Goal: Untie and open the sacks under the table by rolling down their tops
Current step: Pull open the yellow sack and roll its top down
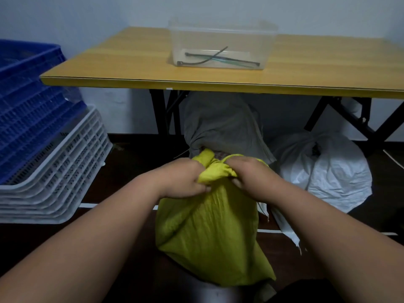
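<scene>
Both hands at the neck of the yellow sack (209,232): left hand (185,182) curled round the bunched top, right hand (247,173) curled round it from the other side, knuckles nearly touching. Stood on the dark floor (122,162) just in front of the desk (218,77), pulled out from under it. Mouth gathered tight between the fists; not rolled down yet. Could not tell whether a tie remained round the neck, hidden by the fingers.

Behind it, under the desk, a grey sack (220,125), top drooping toward the yellow one and touching it. Beside that, to the right, a white sack (328,169), neck bunched with something dark at the knot. Judged both as not yet opened. On the desk, a clear tub (220,44) holding a few dark cable ties (218,59). At left, blue crates (28,101) stacked over white crates (56,176).

Risks, judged from here: pulling the fists apart too hard could tear thin woven cloth at the neck. Tugging upward rather than outward could tip the sack, slumped and leaning already, and spill whatever lay inside once the mouth gave. Rolling one side lower than the other could let the rim collapse back shut. Crowding against the grey sack could snag its loose top into the roll.
</scene>
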